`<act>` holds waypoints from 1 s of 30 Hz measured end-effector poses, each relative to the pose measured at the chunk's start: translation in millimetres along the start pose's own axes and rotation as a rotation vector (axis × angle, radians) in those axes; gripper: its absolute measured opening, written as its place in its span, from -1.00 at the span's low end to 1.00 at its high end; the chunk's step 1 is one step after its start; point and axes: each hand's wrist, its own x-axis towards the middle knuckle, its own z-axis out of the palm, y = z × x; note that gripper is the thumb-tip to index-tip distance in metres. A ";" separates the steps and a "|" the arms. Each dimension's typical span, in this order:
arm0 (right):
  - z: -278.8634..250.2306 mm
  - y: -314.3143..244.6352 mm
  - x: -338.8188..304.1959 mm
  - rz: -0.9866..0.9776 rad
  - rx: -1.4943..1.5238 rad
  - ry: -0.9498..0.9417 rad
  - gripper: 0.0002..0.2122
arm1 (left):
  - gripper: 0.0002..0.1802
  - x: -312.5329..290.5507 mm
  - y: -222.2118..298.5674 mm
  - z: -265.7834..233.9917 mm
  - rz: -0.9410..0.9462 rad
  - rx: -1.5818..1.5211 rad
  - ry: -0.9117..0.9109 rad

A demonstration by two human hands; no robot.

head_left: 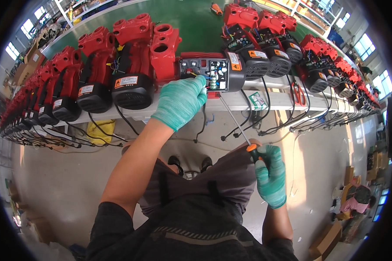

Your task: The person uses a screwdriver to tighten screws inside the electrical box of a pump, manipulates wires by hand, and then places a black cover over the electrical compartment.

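My right hand (270,176), in a green knit glove, is closed round the orange-and-black handle of a screwdriver (235,119). The tool's long shaft slants up and left toward the bench edge. Before me a red-and-black motor unit (236,78) lies on its side, its control box uncovered so that a circuit board (218,75) and thin wires show. At the box's left part is my gloved left hand (180,103), its fingers curled together by the wires. Whatever lies between those fingertips is hidden.
Rows of similar red motor units (133,65) stand to the left, and more with exposed boards (270,48) to the right. Black power cords (265,104) dangle over the white bench edge. Red-handled scissors (298,93) hang there, and an orange tool (216,8) lies on the green surface.
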 end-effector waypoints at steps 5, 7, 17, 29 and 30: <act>-8.4 -46.7 12.9 -0.247 -0.263 0.196 -0.73 | -0.88 -3.6 -4.3 -1.1 -0.008 -0.013 0.050; -7.7 -50.5 13.1 -0.298 -0.160 0.353 -0.67 | -0.88 -2.1 -2.4 -1.2 -0.032 -0.012 0.023; 5.3 -79.5 45.0 -0.501 -0.064 0.515 -0.62 | -0.90 -2.3 -6.0 1.0 -0.042 -0.086 0.006; 31.0 -65.8 54.7 -0.495 -0.109 0.446 -0.65 | -0.90 -3.7 -4.7 2.5 -0.033 -0.131 0.045; 31.3 -63.6 54.5 -0.484 -0.125 0.439 -0.64 | -0.90 -3.8 -4.8 2.6 -0.029 -0.131 0.043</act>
